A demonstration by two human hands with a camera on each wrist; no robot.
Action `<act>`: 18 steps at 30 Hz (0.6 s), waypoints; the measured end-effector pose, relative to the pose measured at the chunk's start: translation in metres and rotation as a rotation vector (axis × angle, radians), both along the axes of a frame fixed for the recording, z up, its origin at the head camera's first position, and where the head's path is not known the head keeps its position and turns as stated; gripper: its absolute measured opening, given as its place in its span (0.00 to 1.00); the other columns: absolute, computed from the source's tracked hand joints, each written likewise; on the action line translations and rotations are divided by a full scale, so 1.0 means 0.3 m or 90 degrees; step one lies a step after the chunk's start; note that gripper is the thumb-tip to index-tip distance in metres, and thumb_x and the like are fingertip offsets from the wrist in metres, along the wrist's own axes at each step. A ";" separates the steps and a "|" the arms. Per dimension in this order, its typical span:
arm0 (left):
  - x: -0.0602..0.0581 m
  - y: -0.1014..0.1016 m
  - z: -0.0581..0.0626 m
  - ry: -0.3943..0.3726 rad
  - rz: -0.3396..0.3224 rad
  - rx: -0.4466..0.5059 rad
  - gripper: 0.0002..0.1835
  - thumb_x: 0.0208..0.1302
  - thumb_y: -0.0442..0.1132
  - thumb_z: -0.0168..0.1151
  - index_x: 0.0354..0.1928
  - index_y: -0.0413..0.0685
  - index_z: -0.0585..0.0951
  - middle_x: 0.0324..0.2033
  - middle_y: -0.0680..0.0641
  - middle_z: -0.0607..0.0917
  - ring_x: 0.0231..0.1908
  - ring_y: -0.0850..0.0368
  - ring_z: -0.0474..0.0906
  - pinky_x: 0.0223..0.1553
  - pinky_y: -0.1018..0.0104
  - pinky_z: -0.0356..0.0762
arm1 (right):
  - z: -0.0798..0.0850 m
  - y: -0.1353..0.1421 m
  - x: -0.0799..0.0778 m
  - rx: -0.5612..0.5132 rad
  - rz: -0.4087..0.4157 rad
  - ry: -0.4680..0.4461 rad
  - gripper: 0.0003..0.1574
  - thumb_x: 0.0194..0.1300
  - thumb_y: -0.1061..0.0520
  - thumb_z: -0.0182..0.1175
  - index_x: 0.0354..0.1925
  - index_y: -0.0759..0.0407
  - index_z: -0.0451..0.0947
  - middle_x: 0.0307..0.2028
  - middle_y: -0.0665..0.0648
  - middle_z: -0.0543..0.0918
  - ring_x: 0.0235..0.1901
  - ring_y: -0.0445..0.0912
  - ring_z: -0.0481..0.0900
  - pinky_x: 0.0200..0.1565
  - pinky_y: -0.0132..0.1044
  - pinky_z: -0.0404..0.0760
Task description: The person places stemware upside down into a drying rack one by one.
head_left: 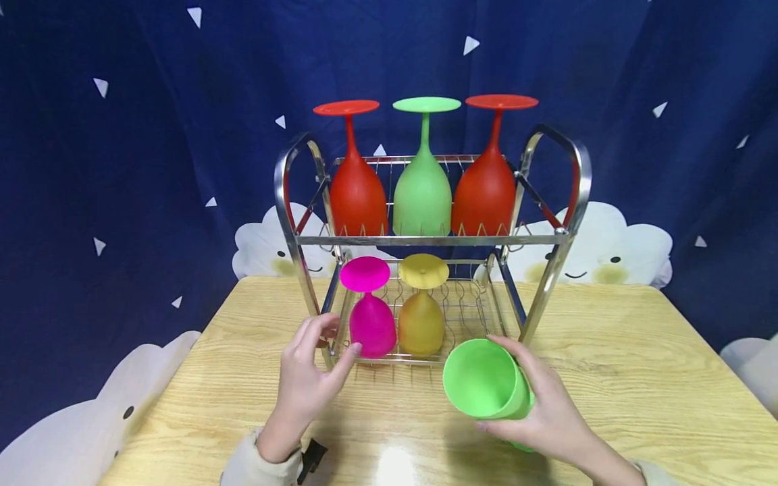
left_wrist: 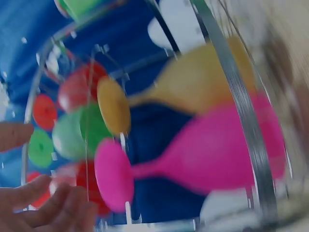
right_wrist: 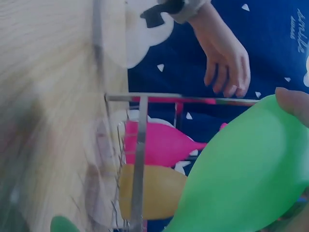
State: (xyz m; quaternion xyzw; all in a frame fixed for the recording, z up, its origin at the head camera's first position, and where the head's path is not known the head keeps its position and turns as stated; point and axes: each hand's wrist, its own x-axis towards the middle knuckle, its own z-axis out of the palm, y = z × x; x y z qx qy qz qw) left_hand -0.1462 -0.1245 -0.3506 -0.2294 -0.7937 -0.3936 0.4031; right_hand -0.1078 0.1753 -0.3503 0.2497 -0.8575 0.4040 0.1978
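My right hand (head_left: 541, 412) grips a bright green wine glass (head_left: 486, 378) by its bowl, the mouth tilted up toward me. In the right wrist view the bowl of this glass (right_wrist: 246, 169) fills the lower right, with a fingertip at its edge. My left hand (head_left: 313, 371) is held with fingers loosely bent by the left front post of a two-tier metal rack (head_left: 425, 240), holding nothing. Its thumb is close to an upside-down magenta wine glass (head_left: 373, 327) on the lower tier. Beside that one stands an upside-down yellow wine glass (head_left: 421, 324).
On the upper tier, a red wine glass (head_left: 358, 196), a pale green one (head_left: 422, 196) and another red one (head_left: 484, 196) stand upside down. The rack's right post (head_left: 547, 290) rises behind my right hand. A wooden table (head_left: 638, 364) carries everything, before a dark blue curtain (head_left: 121, 169).
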 end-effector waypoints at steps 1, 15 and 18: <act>0.008 0.018 0.001 -0.033 -0.018 -0.012 0.24 0.45 0.37 0.70 0.46 0.37 0.75 0.36 0.45 0.79 0.32 0.56 0.76 0.30 0.68 0.77 | -0.005 -0.009 -0.002 0.010 0.006 0.005 0.64 0.23 0.49 0.80 0.61 0.54 0.63 0.50 0.55 0.75 0.43 0.48 0.74 0.37 0.49 0.76; 0.047 0.171 -0.019 -0.312 -0.175 -0.117 0.42 0.43 0.57 0.70 0.61 0.51 0.66 0.52 0.56 0.72 0.50 0.60 0.70 0.48 0.57 0.72 | -0.048 -0.095 -0.026 0.135 0.028 0.154 0.62 0.23 0.40 0.77 0.59 0.55 0.66 0.52 0.52 0.74 0.48 0.47 0.71 0.40 0.50 0.76; 0.051 0.192 -0.029 -0.342 -0.184 -0.156 0.45 0.44 0.61 0.67 0.63 0.52 0.64 0.54 0.55 0.71 0.52 0.58 0.69 0.48 0.56 0.72 | -0.051 -0.102 -0.029 0.156 0.021 0.155 0.62 0.22 0.41 0.77 0.59 0.55 0.66 0.52 0.52 0.74 0.49 0.47 0.70 0.44 0.52 0.74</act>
